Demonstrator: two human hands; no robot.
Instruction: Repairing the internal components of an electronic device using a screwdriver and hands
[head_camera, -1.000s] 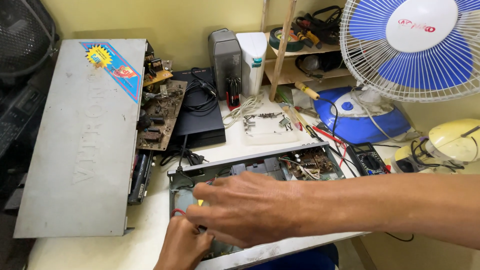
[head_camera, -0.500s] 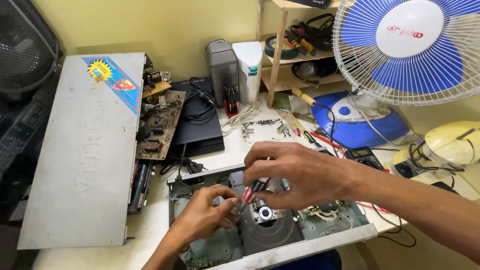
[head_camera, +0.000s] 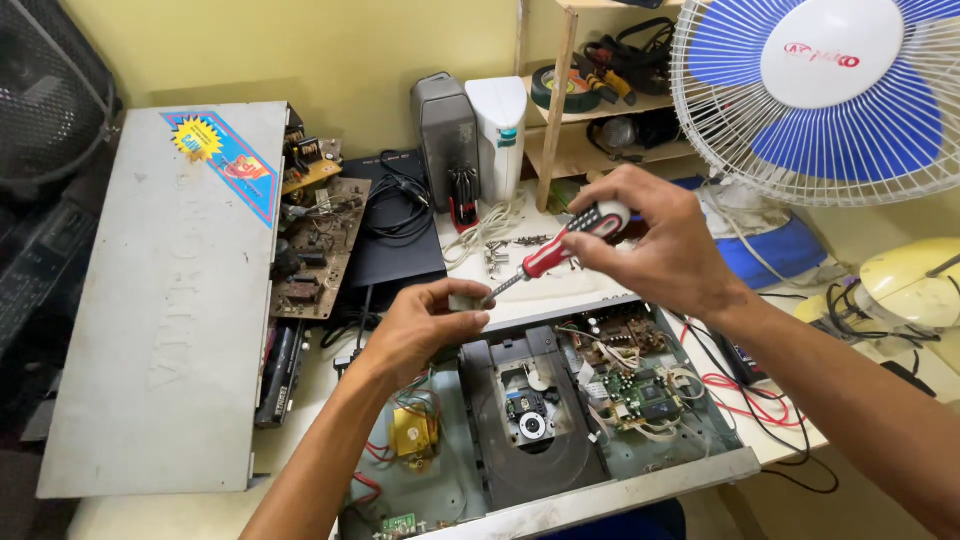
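Nearest the camera, an opened disc player is laid flat on the table with its cover removed, so that the black disc tray, the green circuit board and the red and white wires are exposed from above. Just over its rear edge the left hand is held with the fingers curled and pinched together; something small seems to be kept at the fingertips, though what it is cannot be told. The right hand is raised above the player, its fingers closed around the red, black and white handle of a screwdriver, which is tilted so that the tip is brought down to the left fingertips. To the left, the grey metal cover is set aside flat, a blue slanted sticker with a yellow starburst at its far corner. Beyond it a brown circuit board is left lying. Farther back, loose screws are gathered on a white sheet, and a blue-bladed fan with a red mark on its white hub is stood at the right.
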